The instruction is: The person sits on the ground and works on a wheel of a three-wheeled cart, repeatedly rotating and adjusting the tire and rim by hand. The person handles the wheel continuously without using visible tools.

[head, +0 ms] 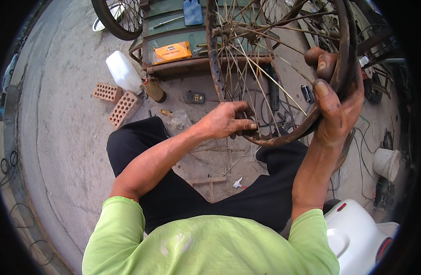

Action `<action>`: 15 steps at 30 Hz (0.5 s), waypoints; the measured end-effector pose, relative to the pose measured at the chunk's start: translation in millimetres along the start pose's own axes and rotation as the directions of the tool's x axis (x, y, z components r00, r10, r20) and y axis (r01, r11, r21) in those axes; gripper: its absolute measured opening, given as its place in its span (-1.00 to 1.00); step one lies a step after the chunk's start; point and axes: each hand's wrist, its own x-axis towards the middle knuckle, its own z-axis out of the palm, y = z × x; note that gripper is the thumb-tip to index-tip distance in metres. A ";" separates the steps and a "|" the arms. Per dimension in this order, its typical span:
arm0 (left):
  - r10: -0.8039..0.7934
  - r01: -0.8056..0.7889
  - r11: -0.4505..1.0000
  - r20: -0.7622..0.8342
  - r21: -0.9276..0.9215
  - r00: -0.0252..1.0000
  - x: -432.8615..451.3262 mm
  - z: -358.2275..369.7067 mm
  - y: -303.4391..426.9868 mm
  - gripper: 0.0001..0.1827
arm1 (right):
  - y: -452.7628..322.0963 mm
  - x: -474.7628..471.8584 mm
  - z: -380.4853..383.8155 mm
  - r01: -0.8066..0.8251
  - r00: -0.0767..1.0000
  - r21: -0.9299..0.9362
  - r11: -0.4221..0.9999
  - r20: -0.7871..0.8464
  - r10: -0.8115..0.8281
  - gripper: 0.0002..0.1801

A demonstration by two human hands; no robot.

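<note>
A rusty spoked wheel, its metal rim [282,139] tilted up towards me, fills the upper right of the view. Thin spokes run from the rim to the rusty hub [244,34]; a few are brighter than the brown ones. My right hand [337,92] wraps around the right side of the rim, thumb on the inner face. At the lower left of the rim, my left hand [232,120] pinches with thumb and fingers beside the spoke ends. A small dark piece shows at those fingertips, too hidden to name.
Ahead stands a green metal cart bed [177,36] with an orange box [172,52]. Perforated bricks [124,109], a white plastic jug [122,70], a brown bottle [154,90] and a multimeter [194,97] lie left. Loose spokes [227,156] litter the ground; a white bucket [386,164] is right.
</note>
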 end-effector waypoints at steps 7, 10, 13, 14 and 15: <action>0.256 -0.209 0.904 -0.081 0.373 0.963 -13.2 5.4 11.6 -0.49 | -17.4 3.0 -2.3 -0.144 0.982 0.079 0.986 -0.109 0.152 -0.34; 0.264 -0.191 0.870 -0.103 0.455 0.959 -16.8 8.6 15.1 -0.48 | -15.9 7.7 -3.1 -0.099 0.991 0.073 0.992 -0.082 0.105 -0.34; 0.205 -0.105 0.865 -0.154 0.491 0.967 -17.3 16.0 22.3 -0.51 | -17.8 6.2 2.9 -0.095 0.990 0.101 0.990 -0.092 0.104 -0.36; 0.186 -0.078 0.868 -0.174 0.491 0.967 -18.6 20.5 25.0 -0.52 | -15.6 4.4 1.6 -0.088 0.994 0.098 0.991 -0.059 0.094 -0.38; 0.123 -0.015 0.881 -0.197 0.474 0.973 -18.2 23.3 29.4 -0.52 | -17.0 4.4 1.4 -0.101 0.993 0.089 0.991 -0.046 0.106 -0.38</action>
